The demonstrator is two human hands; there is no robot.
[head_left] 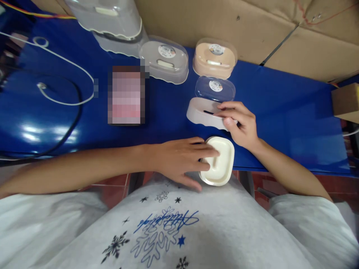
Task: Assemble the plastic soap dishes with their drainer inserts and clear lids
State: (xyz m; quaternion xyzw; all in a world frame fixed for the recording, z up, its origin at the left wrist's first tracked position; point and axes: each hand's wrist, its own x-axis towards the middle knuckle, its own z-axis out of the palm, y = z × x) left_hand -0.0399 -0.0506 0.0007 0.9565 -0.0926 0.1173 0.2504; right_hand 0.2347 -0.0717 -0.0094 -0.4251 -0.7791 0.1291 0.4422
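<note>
Near the table's front edge, a cream oval tray (226, 160) with a raised rim and a ridge inside lies close to my body. My left hand (183, 158) reaches over its left side with fingers stretched apart; the fingertips are over the tray. Just beyond it sits a pale pinkish-white oval shell (200, 110) with a dark slot in its top and a wavy lower edge. My right hand (241, 123) has its fingers on the shell's top and its thumb at the near edge, gripping its right end. A clear oval lid (206, 89) with a round label is behind the shell.
A peach box (200, 59) and a grey box (151, 61), both under clear covers, stand at the back, with stacked grey boxes (109, 24) to their left. A blurred-out rectangular object (126, 97) and loose cables (70, 76) lie on the blue table (280, 112). Cardboard (252, 33) lines the back.
</note>
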